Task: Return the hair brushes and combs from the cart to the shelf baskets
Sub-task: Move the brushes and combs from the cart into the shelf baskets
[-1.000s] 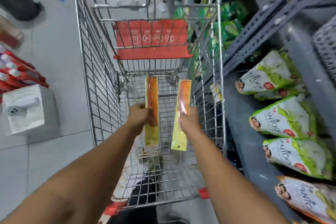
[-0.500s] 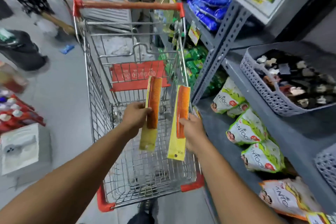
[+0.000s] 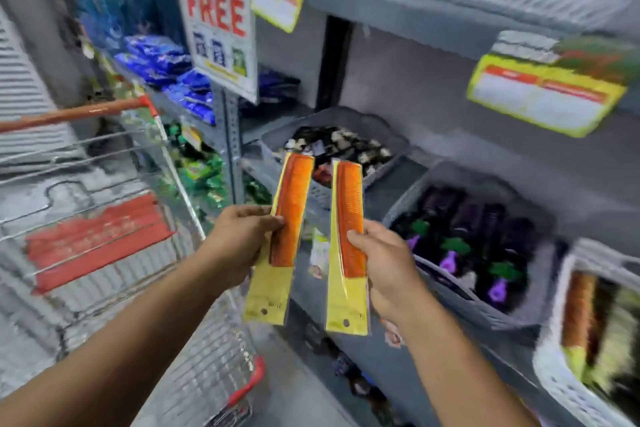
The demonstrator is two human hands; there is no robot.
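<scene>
My left hand (image 3: 239, 243) grips an orange comb (image 3: 290, 208) in a yellow sleeve, held upright in front of the shelf. My right hand (image 3: 384, 263) grips a second orange comb (image 3: 349, 222) in the same kind of yellow packaging, just to the right of the first. Both combs stand in the air between the wire cart (image 3: 104, 253) on the left and the shelf baskets. A white basket (image 3: 554, 381) at the lower right holds orange combs and dark items. A grey basket (image 3: 478, 315) right of my right hand holds purple and green pieces.
Another grey basket (image 3: 277, 146) of small hair clips sits further back on the same shelf. A "GET 1 FREE" sign (image 3: 216, 17) hangs on the upright. Yellow price tags (image 3: 543, 100) hang from the shelf above. Blue packets (image 3: 162, 62) fill the far shelving.
The view has swung right from the cart to the shelf. Both hands have carried their combs up and rightward, out over the cart's edge to the baskets.
</scene>
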